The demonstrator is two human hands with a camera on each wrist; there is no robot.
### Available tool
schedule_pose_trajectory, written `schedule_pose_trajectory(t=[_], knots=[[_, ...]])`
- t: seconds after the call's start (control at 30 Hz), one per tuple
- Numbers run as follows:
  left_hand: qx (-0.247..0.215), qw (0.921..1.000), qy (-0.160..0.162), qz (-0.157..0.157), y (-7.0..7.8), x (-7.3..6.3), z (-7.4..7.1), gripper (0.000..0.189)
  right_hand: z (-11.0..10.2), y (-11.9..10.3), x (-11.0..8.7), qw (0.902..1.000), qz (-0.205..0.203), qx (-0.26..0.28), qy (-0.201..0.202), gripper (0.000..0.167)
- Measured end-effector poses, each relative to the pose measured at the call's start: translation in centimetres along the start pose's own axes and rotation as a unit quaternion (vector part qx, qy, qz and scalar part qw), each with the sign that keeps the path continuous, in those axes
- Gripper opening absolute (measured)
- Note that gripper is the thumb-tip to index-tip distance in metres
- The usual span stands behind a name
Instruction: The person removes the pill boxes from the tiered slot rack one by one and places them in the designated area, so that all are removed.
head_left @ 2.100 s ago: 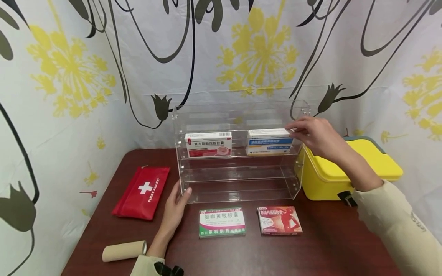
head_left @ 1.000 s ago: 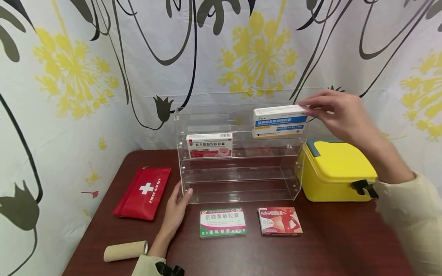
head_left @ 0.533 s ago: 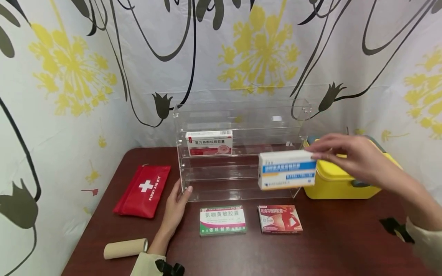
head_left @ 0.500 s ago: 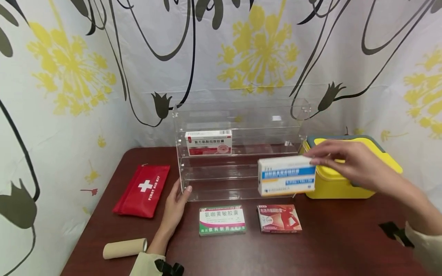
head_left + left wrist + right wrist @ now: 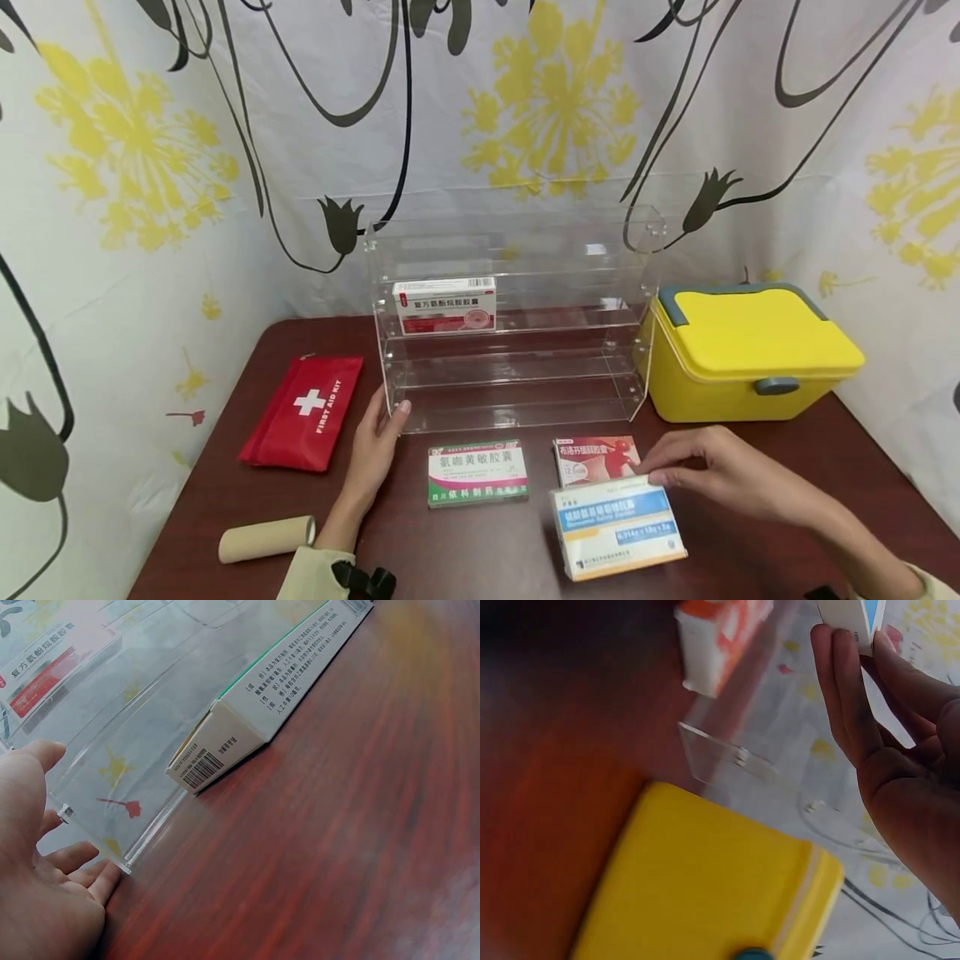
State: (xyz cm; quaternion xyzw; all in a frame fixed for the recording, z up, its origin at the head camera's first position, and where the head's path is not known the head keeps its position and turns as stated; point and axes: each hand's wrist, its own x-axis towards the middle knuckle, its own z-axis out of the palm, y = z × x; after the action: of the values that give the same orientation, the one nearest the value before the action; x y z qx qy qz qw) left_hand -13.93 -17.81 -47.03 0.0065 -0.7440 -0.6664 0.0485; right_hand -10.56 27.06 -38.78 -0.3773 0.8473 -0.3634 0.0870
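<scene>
Box in blue and white point(image 5: 618, 529) is pinched by the right hand point(image 5: 723, 471) in front of a clear rack point(image 5: 513, 367); a red box point(image 5: 581, 461) is partly hidden by it. The rack is gripped low by the left hand point(image 5: 371, 450) and flanked by a red pouch point(image 5: 300, 421) and a yellow case point(image 5: 750, 358).

From my station I see a red pouch point(image 5: 302, 417) on the table's point(image 5: 465, 558) left, a cardboard tube point(image 5: 267, 540) nearer, a yellow case point(image 5: 757, 342) far right, and flowered cloth point(image 5: 450, 150) beyond.
</scene>
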Motion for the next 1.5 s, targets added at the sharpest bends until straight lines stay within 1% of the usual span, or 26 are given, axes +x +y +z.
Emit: schedule_pose_trajectory(t=[0.17,0.33,0.4,0.63,0.8,0.97,1.03,1.2,1.3,1.4,1.5], knots=[[-0.001,1.0,0.0,-0.003,0.2,0.0,0.0,0.063,1.6,1.2,-1.5,0.998,0.041,0.042,-0.026,0.018],[0.003,0.9999,0.011,0.005,-2.3,0.9,-0.1,0.064,2.5,2.4,-2.5,0.9926,0.083,0.079,-0.04,0.019],[0.004,0.9998,0.016,0.011,-3.3,1.2,-0.1,0.064,2.8,2.8,-2.6,0.9915,0.09,0.083,-0.043,0.019],[0.005,0.9998,0.016,0.014,-3.5,1.2,-0.1,0.062,3.8,3.9,-2.5,0.9921,0.09,0.074,-0.048,0.018],[0.0,0.9999,0.014,0.01,-3.5,1.1,-0.1,0.058,4.0,4.0,-2.4,0.9912,0.103,0.066,-0.052,0.017],[0.0,0.9999,0.01,0.012,-3.2,1.1,-0.1,0.059,4.2,3.9,-2.4,0.9946,0.088,0.038,-0.039,0.015],[-0.002,0.9999,0.008,0.008,-2.9,1.0,-0.1,0.061,4.2,3.8,-2.4,0.995,0.087,0.033,-0.037,0.015],[-0.009,1.0,-0.003,0.001,-0.9,0.4,-0.1,0.064,4.1,3.8,-2.3,0.9946,0.091,0.034,-0.036,0.015],[-0.007,0.9999,-0.007,0.003,-0.2,0.0,-0.1,0.065,4.2,3.9,-2.4,0.9957,0.083,0.025,-0.032,0.014],[-0.008,1.0,-0.004,0.004,-1.0,0.3,-0.1,0.064,4.2,3.9,-2.4,0.9965,0.076,0.018,-0.029,0.013],[-0.007,0.9999,0.002,0.008,-2.3,0.8,-0.1,0.064,4.2,3.9,-2.4,0.9954,0.088,0.018,-0.034,0.014]])
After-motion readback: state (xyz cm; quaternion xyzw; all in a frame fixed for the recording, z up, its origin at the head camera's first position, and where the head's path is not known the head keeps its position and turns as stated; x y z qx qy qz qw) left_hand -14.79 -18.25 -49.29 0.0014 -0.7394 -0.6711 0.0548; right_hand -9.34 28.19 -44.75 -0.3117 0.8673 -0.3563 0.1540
